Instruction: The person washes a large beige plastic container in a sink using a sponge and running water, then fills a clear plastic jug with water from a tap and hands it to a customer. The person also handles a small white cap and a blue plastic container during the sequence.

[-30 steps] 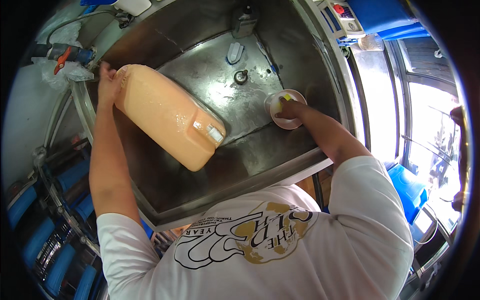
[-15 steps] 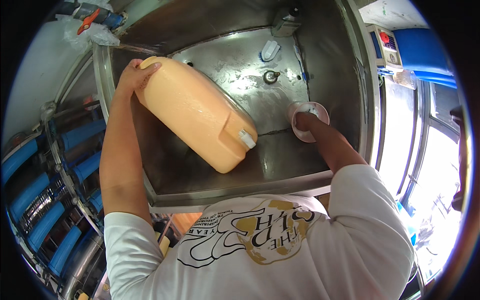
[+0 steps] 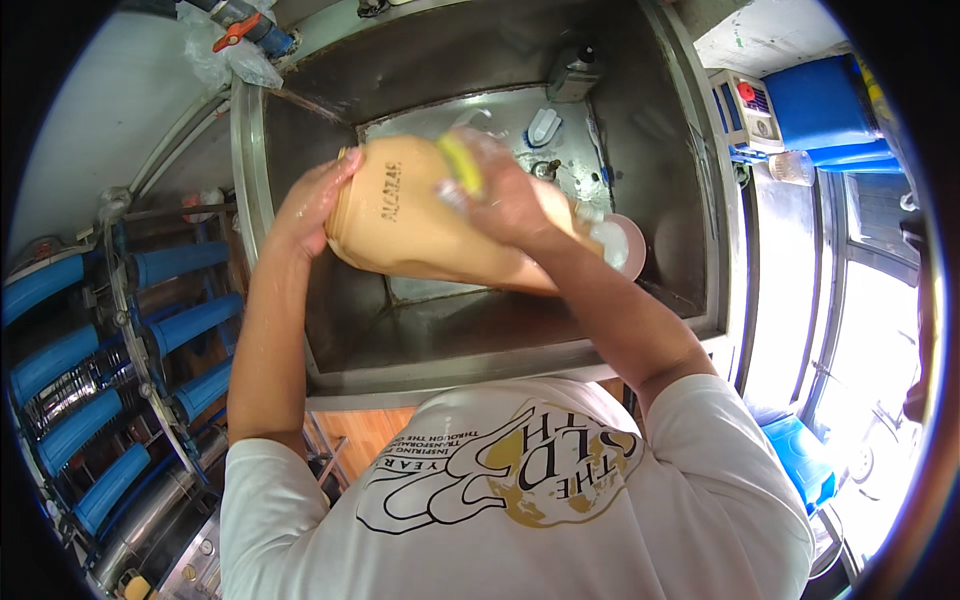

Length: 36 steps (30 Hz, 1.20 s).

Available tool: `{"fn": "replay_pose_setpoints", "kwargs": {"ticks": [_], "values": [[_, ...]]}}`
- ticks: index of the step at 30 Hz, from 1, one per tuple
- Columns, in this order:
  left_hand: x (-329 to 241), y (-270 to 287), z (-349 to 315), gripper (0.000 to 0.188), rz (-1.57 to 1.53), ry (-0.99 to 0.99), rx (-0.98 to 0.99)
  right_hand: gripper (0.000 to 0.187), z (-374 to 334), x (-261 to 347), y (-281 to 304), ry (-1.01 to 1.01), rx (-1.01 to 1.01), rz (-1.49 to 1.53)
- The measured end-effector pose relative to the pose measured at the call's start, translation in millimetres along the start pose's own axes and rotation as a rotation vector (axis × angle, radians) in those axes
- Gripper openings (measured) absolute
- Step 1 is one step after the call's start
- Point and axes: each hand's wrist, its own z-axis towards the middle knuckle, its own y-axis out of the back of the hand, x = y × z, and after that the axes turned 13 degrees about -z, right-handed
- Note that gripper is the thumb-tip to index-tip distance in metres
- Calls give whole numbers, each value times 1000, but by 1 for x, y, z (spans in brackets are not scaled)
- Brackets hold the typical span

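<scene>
A large pale-orange plastic jug (image 3: 400, 235) lies tilted on its side within the steel sink (image 3: 480, 335). My left hand (image 3: 315, 205) grips its left end, with wet fingers closed around the edge. Over the jug's upper side, my right hand (image 3: 505, 200) presses a yellow sponge (image 3: 460, 165) to the surface; motion blurs both, and white suds show by the fingers. A pink tub (image 3: 631, 235) with a whitish inside stands at the jug's right end, partly hidden behind the jug and my right forearm.
Farther back in the sink are a white scrub brush (image 3: 543, 127), a grey bottle (image 3: 573, 78) and a metal drain fitting (image 3: 546, 169). A pipe valve with an orange handle (image 3: 236, 32) is beyond the left rim. Racks of blue water bottles (image 3: 180, 262) line the left.
My right hand has come out of the pink tub and moved left onto the jug with the yellow sponge. The jug has turned, its right end swinging away from me, and printed marks now show.
</scene>
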Motion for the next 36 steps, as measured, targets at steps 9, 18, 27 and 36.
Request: {"fn": "replay_pose_setpoints", "kwargs": {"ticks": [9, 18, 27, 36], "values": [[80, 23, -49, 39, -516, -94, -304, 41, -7, -21, -14, -177, 99, -102], [83, 26, -37, 39, -551, -95, -338, 44, -90, -102, 24, -694, 11, -243], [46, -19, -47, 114, -420, -128, -118, 35, 44, 130, -36, 86, 224, -110], [85, 18, -51, 65, -404, -150, -218, 40, -27, -15, -27, -268, 18, -230]]}}
